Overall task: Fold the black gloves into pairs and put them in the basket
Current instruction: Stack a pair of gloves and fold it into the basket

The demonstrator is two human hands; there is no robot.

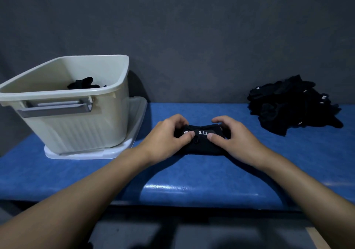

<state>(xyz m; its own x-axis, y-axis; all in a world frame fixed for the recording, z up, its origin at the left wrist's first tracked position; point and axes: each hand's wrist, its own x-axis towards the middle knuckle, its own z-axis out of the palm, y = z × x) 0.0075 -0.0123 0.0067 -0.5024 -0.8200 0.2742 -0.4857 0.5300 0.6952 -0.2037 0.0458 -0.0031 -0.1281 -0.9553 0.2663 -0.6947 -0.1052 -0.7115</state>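
Note:
A folded pair of black gloves (201, 145) with a white "5.11" label lies on the blue table top at the centre. My left hand (167, 137) grips its left end and my right hand (232, 137) grips its right end, thumbs pressing on the top. A pile of loose black gloves (294, 106) sits at the back right. The cream plastic basket (76, 125) stands at the left, with black gloves (84, 83) showing inside it.
The basket rests tilted on a white plastic lid (134, 125). The blue table top (192, 179) has its front edge close to me. A dark grey wall runs right behind the table.

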